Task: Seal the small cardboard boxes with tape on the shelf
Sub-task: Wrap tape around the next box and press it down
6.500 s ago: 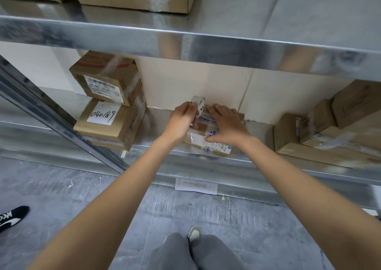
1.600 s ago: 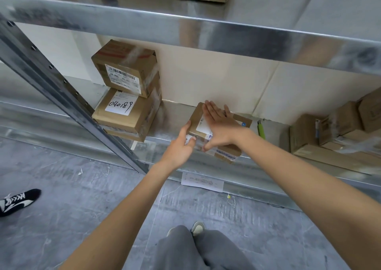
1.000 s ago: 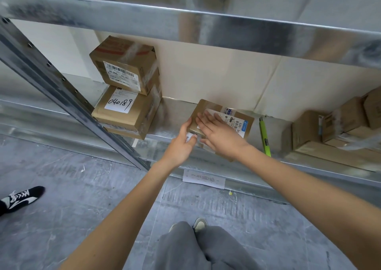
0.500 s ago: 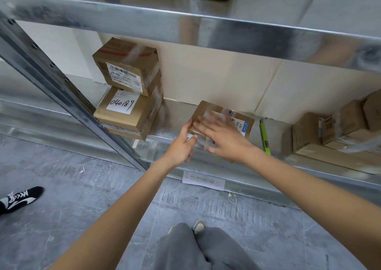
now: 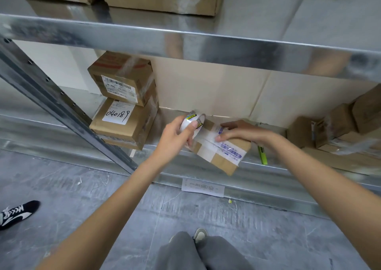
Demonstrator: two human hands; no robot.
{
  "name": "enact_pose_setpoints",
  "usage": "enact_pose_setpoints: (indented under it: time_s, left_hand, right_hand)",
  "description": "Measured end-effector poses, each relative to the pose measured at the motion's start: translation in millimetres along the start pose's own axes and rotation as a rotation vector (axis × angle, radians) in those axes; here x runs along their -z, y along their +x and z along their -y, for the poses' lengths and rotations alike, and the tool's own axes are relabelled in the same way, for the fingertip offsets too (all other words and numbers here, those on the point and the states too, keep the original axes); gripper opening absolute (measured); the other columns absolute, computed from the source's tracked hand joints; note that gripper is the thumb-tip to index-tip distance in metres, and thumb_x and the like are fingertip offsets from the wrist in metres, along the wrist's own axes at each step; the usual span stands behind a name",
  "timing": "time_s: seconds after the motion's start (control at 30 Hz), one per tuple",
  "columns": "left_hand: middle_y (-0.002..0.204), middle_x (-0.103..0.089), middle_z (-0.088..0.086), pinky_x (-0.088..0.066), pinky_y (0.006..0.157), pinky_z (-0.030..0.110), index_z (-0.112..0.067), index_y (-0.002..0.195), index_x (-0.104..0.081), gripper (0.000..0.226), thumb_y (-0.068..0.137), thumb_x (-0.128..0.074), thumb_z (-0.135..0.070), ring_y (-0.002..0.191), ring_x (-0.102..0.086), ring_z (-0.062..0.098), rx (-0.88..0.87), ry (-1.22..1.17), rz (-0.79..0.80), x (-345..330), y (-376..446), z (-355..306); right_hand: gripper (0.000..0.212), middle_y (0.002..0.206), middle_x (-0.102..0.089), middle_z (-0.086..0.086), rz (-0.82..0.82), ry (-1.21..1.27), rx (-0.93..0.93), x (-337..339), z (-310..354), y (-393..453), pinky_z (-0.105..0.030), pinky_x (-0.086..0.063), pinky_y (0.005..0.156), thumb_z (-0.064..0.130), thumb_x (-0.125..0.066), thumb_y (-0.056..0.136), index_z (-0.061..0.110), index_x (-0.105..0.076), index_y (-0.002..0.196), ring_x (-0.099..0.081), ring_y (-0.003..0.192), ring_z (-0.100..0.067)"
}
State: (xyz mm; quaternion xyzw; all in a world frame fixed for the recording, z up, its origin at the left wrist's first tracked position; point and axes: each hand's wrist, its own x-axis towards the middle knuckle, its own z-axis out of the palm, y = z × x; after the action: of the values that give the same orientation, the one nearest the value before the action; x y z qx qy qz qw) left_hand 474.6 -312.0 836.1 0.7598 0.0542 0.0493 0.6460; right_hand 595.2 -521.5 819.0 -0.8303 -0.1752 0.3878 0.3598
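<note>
The small cardboard box sits at the front edge of the lower metal shelf, turned askew so one corner pokes out over the lip. The left hand grips a roll of clear tape, fingers and thumb curled round it, the roll right against the box's far left corner. The right hand lies across the top with fingers straight, pressing down on the white label.

To my eye a strip is about to be drawn across the top. I'd keep that right palm firm so the box can't skid off the edge, since it overhangs already. Pull the roll low and taut along the flap seam, then follow with flat fingers to rub out bubbles. Whether a tape end is stuck down yet, I cannot tell.

A green cutter lies just beside the box on its right, handy for the cut. Two sealed boxes stand stacked well to the left
</note>
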Motion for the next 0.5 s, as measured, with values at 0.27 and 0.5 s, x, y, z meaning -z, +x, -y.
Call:
enact_pose_setpoints:
  time_s: [0.27, 0.5]
  left_hand:
    - [0.047, -0.048, -0.011, -0.041, 0.058, 0.033, -0.016, 0.1, -0.059, 0.017, 0.099, -0.052, -0.031, 0.049, -0.044, 0.017, 0.087, 0.003, 0.029, -30.9, 78.3, -11.3]
    - [0.06, -0.053, 0.001, -0.042, 0.073, 0.031, -0.014, 0.115, -0.052, 0.021, 0.104, -0.04, -0.026, 0.054, -0.051, 0.016, 0.12, 0.139, 0.102, -38.6, 97.3, -13.9]
  right_hand:
    - [0.13, 0.162, -0.011, -0.004, -0.292, -0.675, 0.052, -15.6, 30.3, -3.8, -0.044, -0.012, 0.12, 0.086, -0.059, 0.059, 0.016, -0.007, 0.155, -0.012, 0.148, -0.02]
    - [0.104, 0.155, -0.025, -0.007, -0.537, -0.761, 0.114, -32.7, 6.1, 16.2, -0.041, -0.021, 0.113, 0.059, -0.069, 0.069, 0.013, -0.022, 0.15, -0.026, 0.14, -0.024]
